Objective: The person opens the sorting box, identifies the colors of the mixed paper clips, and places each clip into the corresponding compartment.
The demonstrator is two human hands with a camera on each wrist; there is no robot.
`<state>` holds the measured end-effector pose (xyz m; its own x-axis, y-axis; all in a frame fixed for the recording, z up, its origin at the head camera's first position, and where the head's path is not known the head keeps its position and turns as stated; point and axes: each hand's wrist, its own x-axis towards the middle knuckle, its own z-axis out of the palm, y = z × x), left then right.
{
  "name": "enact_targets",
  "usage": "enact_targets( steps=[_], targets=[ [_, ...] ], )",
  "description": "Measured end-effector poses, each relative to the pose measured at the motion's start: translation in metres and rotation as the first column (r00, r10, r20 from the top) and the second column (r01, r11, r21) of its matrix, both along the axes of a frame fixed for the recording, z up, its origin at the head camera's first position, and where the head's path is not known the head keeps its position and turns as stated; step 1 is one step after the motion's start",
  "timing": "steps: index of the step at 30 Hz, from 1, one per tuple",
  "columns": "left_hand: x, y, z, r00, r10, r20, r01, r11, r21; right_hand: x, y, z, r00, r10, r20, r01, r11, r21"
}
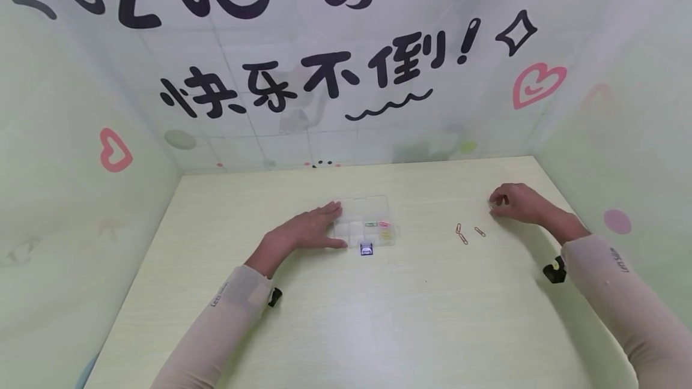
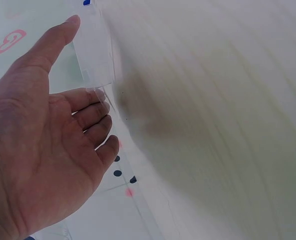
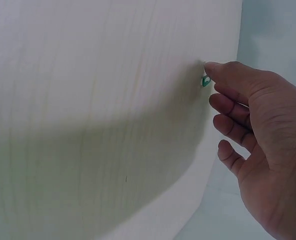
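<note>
A clear plastic compartment box (image 1: 361,204) lies on the table, with green (image 1: 370,224), pink (image 1: 384,224) and yellow (image 1: 386,236) paper clips in separate compartments. My left hand (image 1: 313,228) rests at the box's left side, fingers extended, thumb by the front corner. The left wrist view shows the fingertips right at the edge of the clear box (image 2: 95,45). Over the table's right part, my right hand (image 1: 516,202) pinches a small green paper clip (image 3: 206,81) between thumb and index finger; most of the clip is hidden.
Three reddish-brown paper clips lie between box and right hand: two close together (image 1: 458,229) and one apart (image 1: 480,232). A small blue-and-white piece (image 1: 366,249) is at the box's front edge. Printed white sheeting (image 1: 335,137) encloses the table (image 1: 346,317) at the back and sides.
</note>
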<state>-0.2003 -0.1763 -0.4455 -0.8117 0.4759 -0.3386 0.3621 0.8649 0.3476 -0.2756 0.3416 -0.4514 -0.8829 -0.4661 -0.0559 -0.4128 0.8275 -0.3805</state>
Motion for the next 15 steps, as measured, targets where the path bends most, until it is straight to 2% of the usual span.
enact_targets(
  steps=[11, 15],
  targets=[
    [-0.0006, 0.0007, -0.0017, 1.0, 0.001, -0.003, -0.001, 1.0, -0.009, -0.0012, 0.0047, -0.0057, 1.0, 0.004, -0.008, -0.004, 1.0, -0.012],
    [-0.0009, 0.0011, -0.002, 1.0, 0.004, 0.001, -0.004, 1.0, -0.009, -0.001, 0.0049, -0.0066, 1.0, -0.003, 0.014, 0.003, 0.999, -0.036]
  ],
)
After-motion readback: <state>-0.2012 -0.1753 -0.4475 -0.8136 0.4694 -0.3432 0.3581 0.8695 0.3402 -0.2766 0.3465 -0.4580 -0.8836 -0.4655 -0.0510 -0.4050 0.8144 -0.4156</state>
